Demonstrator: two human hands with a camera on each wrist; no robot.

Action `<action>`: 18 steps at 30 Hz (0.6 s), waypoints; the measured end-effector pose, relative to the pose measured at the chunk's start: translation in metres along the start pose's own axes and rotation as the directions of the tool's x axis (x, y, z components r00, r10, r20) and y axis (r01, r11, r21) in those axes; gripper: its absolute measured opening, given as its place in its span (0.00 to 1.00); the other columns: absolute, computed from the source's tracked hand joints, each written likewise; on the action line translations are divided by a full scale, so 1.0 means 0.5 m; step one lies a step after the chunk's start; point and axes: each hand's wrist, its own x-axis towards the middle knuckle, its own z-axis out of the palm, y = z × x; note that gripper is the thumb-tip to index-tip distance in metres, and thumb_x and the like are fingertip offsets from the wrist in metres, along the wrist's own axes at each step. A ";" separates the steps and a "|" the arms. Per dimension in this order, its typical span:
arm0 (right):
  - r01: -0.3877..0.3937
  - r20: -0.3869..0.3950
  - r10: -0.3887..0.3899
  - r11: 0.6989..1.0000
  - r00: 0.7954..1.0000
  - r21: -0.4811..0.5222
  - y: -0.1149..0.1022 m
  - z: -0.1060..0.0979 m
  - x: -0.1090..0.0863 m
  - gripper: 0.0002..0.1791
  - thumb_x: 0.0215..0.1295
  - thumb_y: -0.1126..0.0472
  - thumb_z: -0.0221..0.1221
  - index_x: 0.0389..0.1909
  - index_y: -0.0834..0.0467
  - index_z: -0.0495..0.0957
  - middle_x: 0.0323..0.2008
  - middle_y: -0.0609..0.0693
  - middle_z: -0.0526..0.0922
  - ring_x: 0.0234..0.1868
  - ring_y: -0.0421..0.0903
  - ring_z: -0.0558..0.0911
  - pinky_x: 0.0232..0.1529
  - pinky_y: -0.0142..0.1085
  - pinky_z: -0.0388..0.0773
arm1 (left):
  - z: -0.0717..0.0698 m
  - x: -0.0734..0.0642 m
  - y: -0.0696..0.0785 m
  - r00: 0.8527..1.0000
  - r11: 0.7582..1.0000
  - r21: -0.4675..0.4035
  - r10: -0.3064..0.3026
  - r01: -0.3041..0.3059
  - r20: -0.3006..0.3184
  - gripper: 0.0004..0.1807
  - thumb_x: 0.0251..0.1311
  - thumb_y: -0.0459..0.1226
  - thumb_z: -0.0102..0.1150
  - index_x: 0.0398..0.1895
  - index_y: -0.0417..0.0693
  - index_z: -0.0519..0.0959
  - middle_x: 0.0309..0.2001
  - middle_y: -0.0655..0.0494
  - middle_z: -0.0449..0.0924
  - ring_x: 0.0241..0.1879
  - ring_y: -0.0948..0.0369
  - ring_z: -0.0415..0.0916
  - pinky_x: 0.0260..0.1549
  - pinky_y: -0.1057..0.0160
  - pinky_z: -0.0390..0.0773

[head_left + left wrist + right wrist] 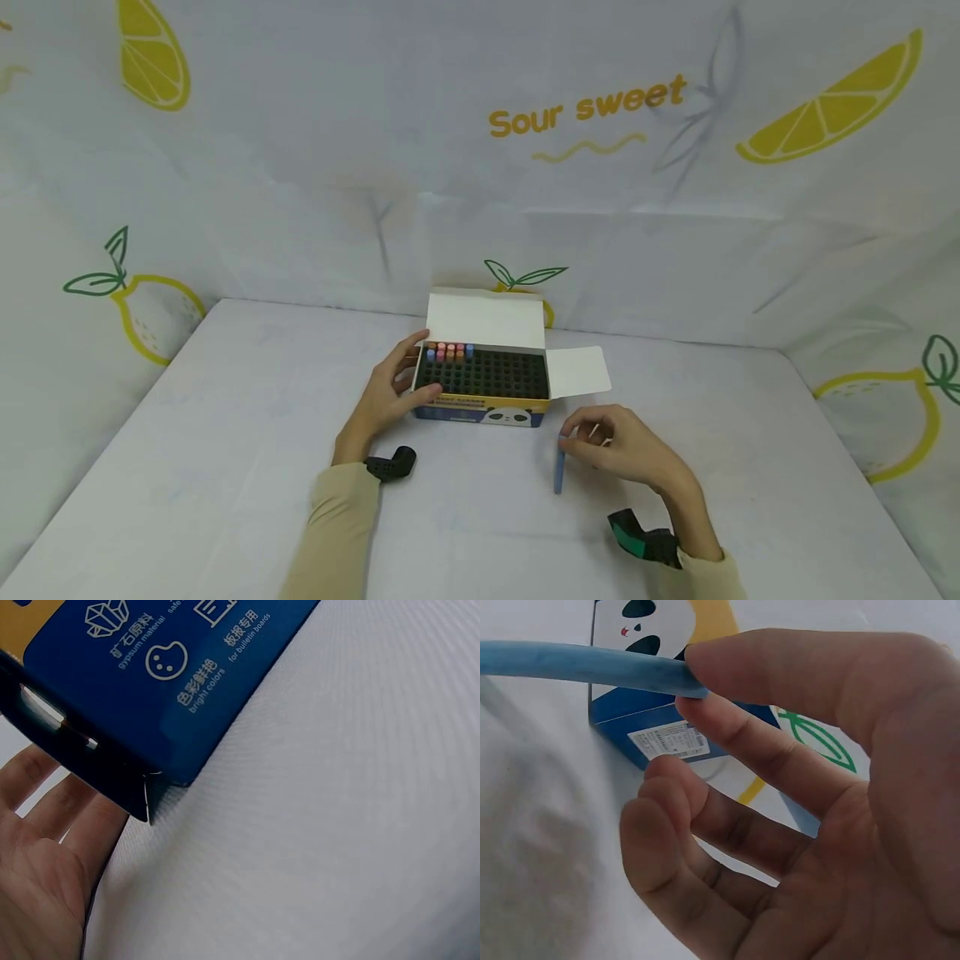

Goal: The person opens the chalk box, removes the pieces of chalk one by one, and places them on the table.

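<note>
My right hand (618,446) pinches a blue chalk stick (559,467) by its upper end, between thumb and index finger. The stick hangs nearly upright in front of the box's right corner. In the right wrist view the same chalk (585,664) stretches left from the fingertips, and the other fingers curl below it. A chalk box (480,410) with a panda face on its front stands with its lid raised. My left hand (382,400) grips its left end, thumb at the front edge. Several coloured chalks (450,350) stand in the back left holes of the black holder (510,375).
The box's white lid (486,318) leans up at the back, and a side flap (577,372) sticks out to the right. A white cloth covers the table (465,533). Behind rises a lemon-printed cloth backdrop (315,167). Each wrist carries a black camera mount.
</note>
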 end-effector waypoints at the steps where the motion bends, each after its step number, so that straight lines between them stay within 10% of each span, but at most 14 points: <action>1: 0.006 -0.004 -0.006 1.000 1.000 0.000 0.005 0.001 0.001 0.07 0.65 0.59 0.66 0.37 0.59 0.85 0.27 0.50 0.80 0.25 0.38 0.76 0.25 0.31 0.75 | 0.000 0.000 0.000 1.000 1.000 -0.002 0.002 -0.002 0.001 0.44 0.60 0.45 0.70 0.79 0.66 0.61 0.67 0.41 0.72 0.66 0.41 0.74 0.62 0.37 0.77; 18: -0.059 -0.094 0.051 0.994 0.994 -0.093 0.044 0.038 0.032 0.06 0.64 0.57 0.67 0.35 0.56 0.89 0.25 0.46 0.80 0.27 0.37 0.73 0.28 0.30 0.72 | -0.001 0.002 -0.002 1.000 1.000 -0.003 -0.005 0.005 0.009 0.44 0.60 0.45 0.70 0.79 0.65 0.60 0.68 0.41 0.72 0.67 0.41 0.74 0.62 0.37 0.77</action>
